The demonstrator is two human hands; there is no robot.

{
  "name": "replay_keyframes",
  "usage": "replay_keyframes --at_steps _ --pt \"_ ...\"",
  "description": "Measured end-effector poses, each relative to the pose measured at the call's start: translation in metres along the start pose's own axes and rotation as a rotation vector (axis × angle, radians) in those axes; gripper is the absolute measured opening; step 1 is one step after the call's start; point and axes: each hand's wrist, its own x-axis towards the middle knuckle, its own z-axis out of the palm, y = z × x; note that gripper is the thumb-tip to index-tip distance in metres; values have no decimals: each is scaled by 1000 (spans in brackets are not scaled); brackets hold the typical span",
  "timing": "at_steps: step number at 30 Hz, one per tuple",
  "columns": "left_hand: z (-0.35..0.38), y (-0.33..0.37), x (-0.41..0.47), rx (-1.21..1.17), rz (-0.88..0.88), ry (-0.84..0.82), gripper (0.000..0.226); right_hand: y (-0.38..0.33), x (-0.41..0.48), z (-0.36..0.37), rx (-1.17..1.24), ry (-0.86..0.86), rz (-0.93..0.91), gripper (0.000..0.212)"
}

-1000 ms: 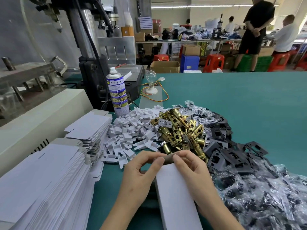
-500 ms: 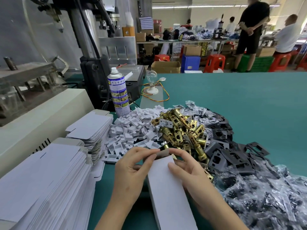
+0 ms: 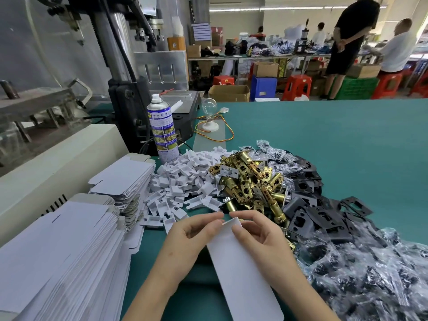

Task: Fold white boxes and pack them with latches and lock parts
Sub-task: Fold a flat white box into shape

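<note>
Pinching the far end of the white box point(image 3: 243, 269), the left hand point(image 3: 188, 237) takes the left corner and the right hand point(image 3: 258, 235) the right corner, fingers of both curled at the end flap. The box sits low over the worktop point(image 3: 324, 135), with its long axis running from 12 o'clock at the fingertips to 5 o'clock toward the body.

The brass latches point(image 3: 250, 181) lie at 12 o'clock, just beyond the flap, and the right hand is judged marginally nearer. The black plates point(image 3: 308, 214) lie at 2 o'clock, the white inserts point(image 3: 185, 179) at 11 o'clock and the flat box blanks point(image 3: 69, 251) at 9 o'clock.

The spray can point(image 3: 162, 133) stands at 11 o'clock; its label print is too small to read. No writing shows on the box.
</note>
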Motion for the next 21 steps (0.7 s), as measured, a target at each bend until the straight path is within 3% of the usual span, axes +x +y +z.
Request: replay_keyframes --at_steps 15,21 --pt "5 0 -2 41 -14 -4 27 0 0 -3 33 -7 54 8" --pt "9 -1 -3 6 -10 40 26 0 0 -2 12 -17 49 22"
